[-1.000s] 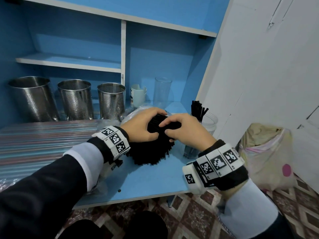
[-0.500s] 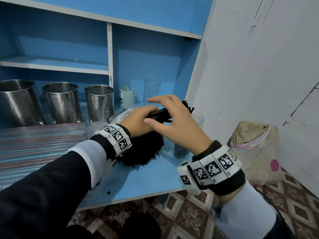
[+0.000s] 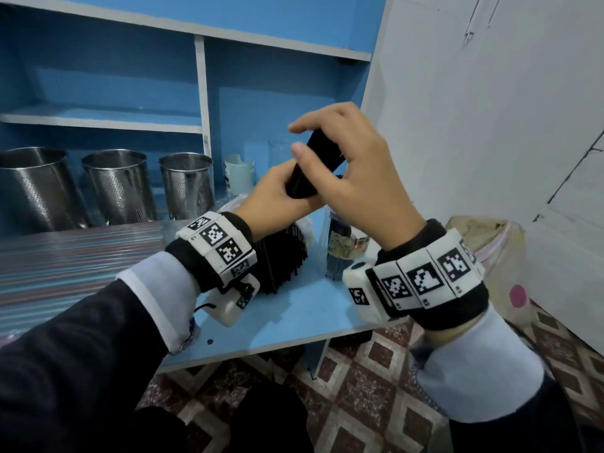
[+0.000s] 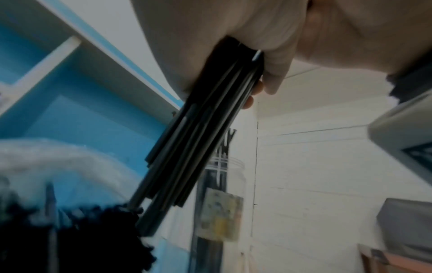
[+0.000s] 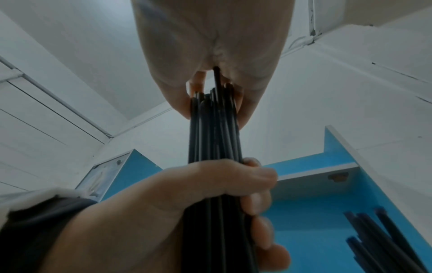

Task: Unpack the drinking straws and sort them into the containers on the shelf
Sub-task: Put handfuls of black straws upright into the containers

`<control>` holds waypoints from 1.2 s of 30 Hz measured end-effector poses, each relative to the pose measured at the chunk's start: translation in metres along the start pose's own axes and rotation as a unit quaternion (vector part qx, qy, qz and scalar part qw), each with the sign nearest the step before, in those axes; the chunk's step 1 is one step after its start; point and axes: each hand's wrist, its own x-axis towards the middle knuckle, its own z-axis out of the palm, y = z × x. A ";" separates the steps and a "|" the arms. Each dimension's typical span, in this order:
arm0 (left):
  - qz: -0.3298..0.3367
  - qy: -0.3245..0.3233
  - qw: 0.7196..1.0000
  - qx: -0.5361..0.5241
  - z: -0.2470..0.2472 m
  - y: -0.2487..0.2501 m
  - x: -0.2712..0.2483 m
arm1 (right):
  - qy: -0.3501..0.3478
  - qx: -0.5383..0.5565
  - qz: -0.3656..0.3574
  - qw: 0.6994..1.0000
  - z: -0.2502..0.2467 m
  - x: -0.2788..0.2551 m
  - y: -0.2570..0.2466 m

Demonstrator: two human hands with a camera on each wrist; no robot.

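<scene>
Your left hand (image 3: 277,194) and your right hand (image 3: 356,178) both grip 1 bundle of black straws (image 3: 313,165), raised above the blue shelf surface (image 3: 304,308) and tilted, its upper end leaning toward the white wall (image 3: 490,125). Your left fingers are wrapped round the lower part of the bundle; your right fingers and thumb are curled over its upper part, index finger extended on top. Below your hands, a larger heap of black straws (image 3: 281,256) lies on the shelf surface, just beside a clear jar (image 3: 343,253) that already stands with black straws in it. To the left, 3 perforated steel canisters (image 3: 117,184) stand in a row at the back, and striped straws in clear wrap (image 3: 75,256) lie in front of them.
</scene>
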 end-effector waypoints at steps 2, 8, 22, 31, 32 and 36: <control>-0.012 -0.012 0.997 -0.072 0.014 0.000 -0.007 | 0.014 -0.007 0.000 1.000 -0.004 -0.003 0.001; -0.089 -0.043 0.986 -0.135 0.056 -0.025 -0.030 | -0.065 -0.035 0.084 0.994 0.002 -0.026 0.018; -0.125 -0.067 0.986 -0.086 0.068 -0.038 -0.035 | -0.095 0.062 0.236 0.965 -0.019 -0.055 0.048; -0.054 -0.274 0.959 0.052 0.049 -0.027 -0.017 | -0.153 0.118 0.242 0.951 -0.017 -0.068 0.052; -0.042 -0.259 0.963 0.056 0.051 -0.027 -0.017 | -0.140 0.116 0.227 0.957 -0.018 -0.066 0.052; -0.017 -0.096 0.992 -0.081 0.064 -0.022 -0.014 | -0.070 0.158 0.224 0.959 -0.034 -0.048 0.056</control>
